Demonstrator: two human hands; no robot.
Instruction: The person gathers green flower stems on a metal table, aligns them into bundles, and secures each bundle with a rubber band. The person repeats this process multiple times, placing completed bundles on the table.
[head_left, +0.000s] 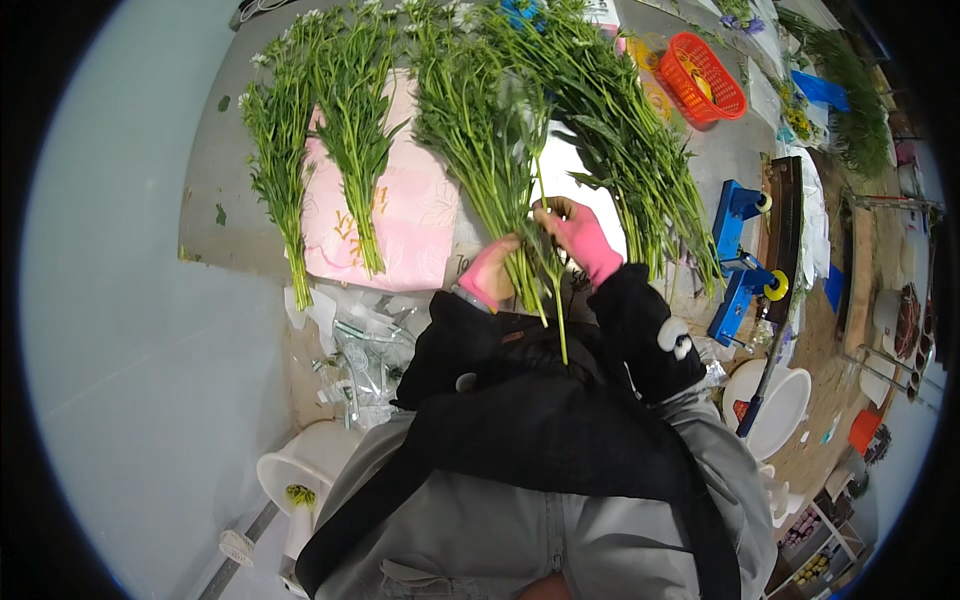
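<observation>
My left hand (491, 274), in a pink fingerless glove, is closed around the lower stems of a bunch of white-flowered green stems (472, 142). My right hand (574, 229), gloved alike, pinches a single leafy stem (561, 315) just right of that bunch; its cut end hangs lower than the others. Two slimmer bunches lie to the left, one at the far left (277, 165) and one (356, 142) on a pink printed sheet (427, 232). A large heap of stems (630, 150) lies to the right of my hands.
A red plastic basket (701, 82) with yellow items stands at the upper right, beside yellow rubber bands (656, 97). A blue metal clamp-like device (735, 270) is at the table's right side. Clear plastic wrappers (367, 360) lie at the near left, above a white bucket (300, 457).
</observation>
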